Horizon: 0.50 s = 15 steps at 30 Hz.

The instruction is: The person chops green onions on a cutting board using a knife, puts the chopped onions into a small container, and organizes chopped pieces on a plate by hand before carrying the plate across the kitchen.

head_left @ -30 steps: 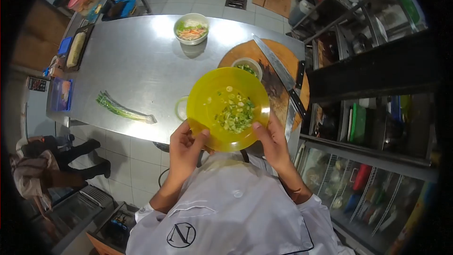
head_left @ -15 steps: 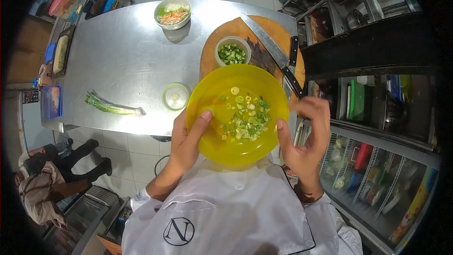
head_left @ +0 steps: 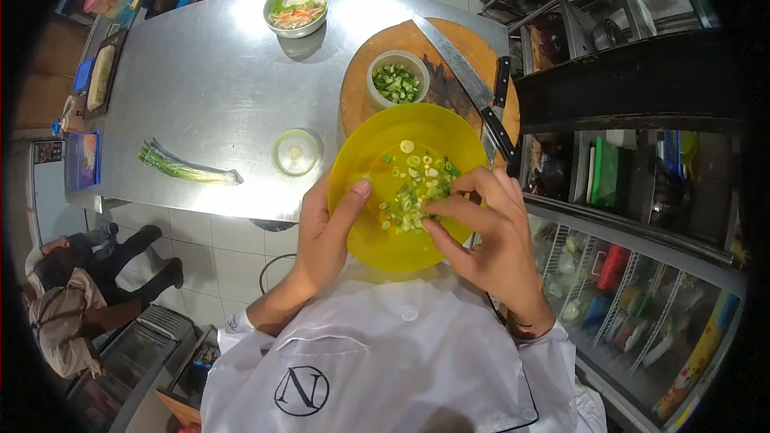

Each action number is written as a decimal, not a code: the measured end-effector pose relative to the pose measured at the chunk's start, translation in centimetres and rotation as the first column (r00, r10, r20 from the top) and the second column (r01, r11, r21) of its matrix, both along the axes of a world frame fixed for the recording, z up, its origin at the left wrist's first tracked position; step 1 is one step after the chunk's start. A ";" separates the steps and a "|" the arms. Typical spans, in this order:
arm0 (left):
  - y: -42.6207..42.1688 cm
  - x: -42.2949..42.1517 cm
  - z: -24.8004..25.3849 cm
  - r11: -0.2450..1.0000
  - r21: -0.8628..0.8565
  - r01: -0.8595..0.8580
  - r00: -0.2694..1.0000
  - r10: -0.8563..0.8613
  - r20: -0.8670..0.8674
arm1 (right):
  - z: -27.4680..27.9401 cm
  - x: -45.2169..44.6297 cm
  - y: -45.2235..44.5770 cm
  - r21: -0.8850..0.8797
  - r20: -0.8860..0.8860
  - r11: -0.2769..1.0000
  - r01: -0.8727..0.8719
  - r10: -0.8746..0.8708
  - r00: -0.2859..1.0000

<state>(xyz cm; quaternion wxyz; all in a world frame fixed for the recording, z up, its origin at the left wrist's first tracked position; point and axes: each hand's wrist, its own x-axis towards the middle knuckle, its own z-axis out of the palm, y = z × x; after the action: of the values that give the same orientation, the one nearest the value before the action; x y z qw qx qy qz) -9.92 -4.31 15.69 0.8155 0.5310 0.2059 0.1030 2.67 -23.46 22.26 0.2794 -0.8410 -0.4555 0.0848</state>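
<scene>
With my left hand (head_left: 325,228) I hold the yellow plate (head_left: 367,144), my right hand (head_left: 501,228) is at its already sliced scallions (head_left: 411,192), whether gripping I cannot tell, and one bunch (head_left: 188,168) lies unsliced on the tabletop (head_left: 208,96).

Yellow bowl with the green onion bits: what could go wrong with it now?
The yellow bowl seems held only by the left hand, so it might tip and spill the onion slices. The right hand, down among the slices, could flick some out. A big bare knife lies close by; a careless reach might cut a finger.
</scene>
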 end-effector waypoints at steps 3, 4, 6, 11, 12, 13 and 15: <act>-0.3 -0.1 -0.6 0.998 -0.046 -0.032 0.999 0.031 -0.005 | -0.5 0.1 -0.2 -0.003 -0.037 0.999 -0.035 0.035 0.999; -0.1 -0.2 -0.9 0.999 -0.042 -0.024 1.000 0.024 -0.015 | -0.6 0.1 -0.2 0.030 -0.028 0.999 -0.022 0.022 0.999; 0.0 -0.3 -1.1 0.999 -0.040 -0.019 0.999 0.018 -0.027 | -0.6 0.3 -0.3 0.061 -0.022 0.998 -0.010 0.012 1.000; 0.1 -0.2 -1.0 1.000 -0.013 -0.017 1.000 0.016 -0.023 | -0.2 1.1 -0.9 0.190 -0.283 0.970 0.153 -0.096 0.954; 0.1 -0.2 -1.1 1.000 -0.015 -0.014 1.000 0.014 -0.022 | -0.3 1.3 -1.2 0.189 -0.281 0.970 0.156 -0.098 0.955; 0.0 -0.1 -1.2 1.000 -0.023 -0.019 1.000 0.018 -0.025 | -0.5 1.6 -1.5 0.206 -0.377 0.964 0.170 -0.082 0.923; 0.0 -0.1 -1.3 0.999 -0.036 -0.018 1.000 0.017 -0.023 | -0.9 1.8 -1.9 0.218 -0.463 0.957 0.190 -0.070 0.883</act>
<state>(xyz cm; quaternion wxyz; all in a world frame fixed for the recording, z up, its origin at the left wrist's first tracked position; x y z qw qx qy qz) -10.02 -4.31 14.43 0.8218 0.5153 0.2215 0.1002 4.44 -25.40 21.32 0.4888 -0.7838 -0.3274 0.1986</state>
